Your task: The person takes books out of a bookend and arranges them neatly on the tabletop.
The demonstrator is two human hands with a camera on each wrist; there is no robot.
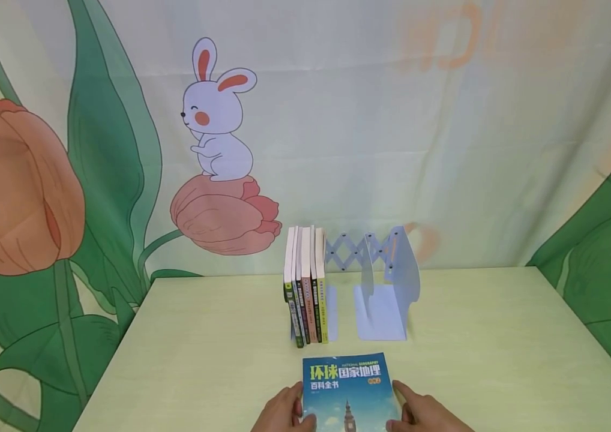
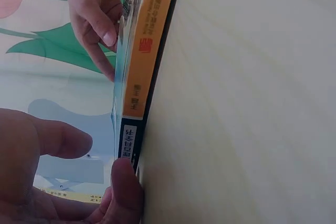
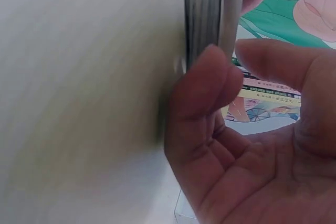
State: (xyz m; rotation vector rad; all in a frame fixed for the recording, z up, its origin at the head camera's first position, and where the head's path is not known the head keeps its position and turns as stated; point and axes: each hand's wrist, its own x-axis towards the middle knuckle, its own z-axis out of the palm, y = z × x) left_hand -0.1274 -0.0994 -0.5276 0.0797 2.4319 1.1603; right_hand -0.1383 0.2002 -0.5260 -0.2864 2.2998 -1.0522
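A blue paperback book (image 1: 349,390) with a clock tower and Chinese lettering on its cover lies face up at the front of the table, between both hands. My left hand (image 1: 279,413) holds its left side, the spine, fingers at the edge and thumb over the cover. In the left wrist view the orange and black spine (image 2: 140,72) faces the camera, low over the tabletop. My right hand (image 1: 428,415) grips the opposite side, curled fingers against the page edges (image 3: 203,14) and thumb at the cover. The book's lower part is cut off in the head view.
Behind the book, several upright books (image 1: 305,294) stand in the left part of a pale blue expandable bookend (image 1: 386,318). Its lattice and plates extend to the right. The pale table (image 1: 203,342) meets a printed curtain (image 1: 338,138) at the back.
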